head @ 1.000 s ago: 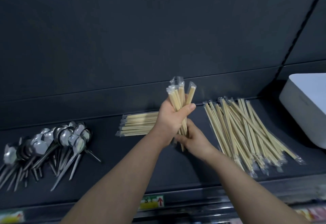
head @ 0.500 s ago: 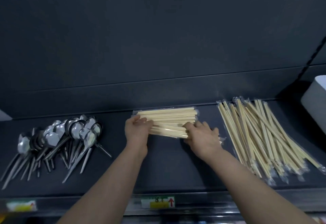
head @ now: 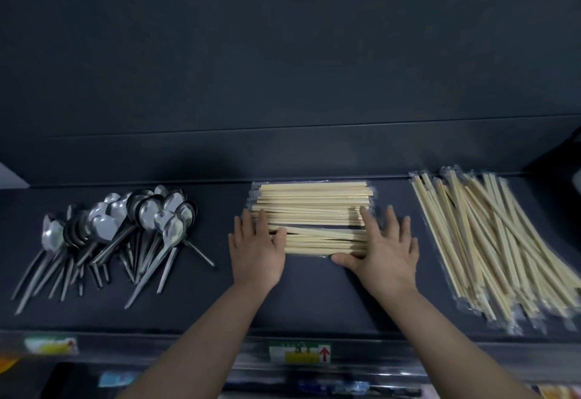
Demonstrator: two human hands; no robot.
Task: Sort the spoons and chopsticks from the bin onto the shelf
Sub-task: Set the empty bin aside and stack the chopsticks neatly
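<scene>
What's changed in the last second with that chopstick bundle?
The bundle both hands gripped upright now lies on the middle stack, released. The left hand and right hand rest flat at its ends, fingers straight. The spoons and loose chopstick pile stayed put.

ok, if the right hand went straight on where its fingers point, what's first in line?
The right hand points rearward. Its index side lies on the flat stack of pale wooden chopsticks, so that comes first; outer fingers probably run free to the dark back panel.
</scene>
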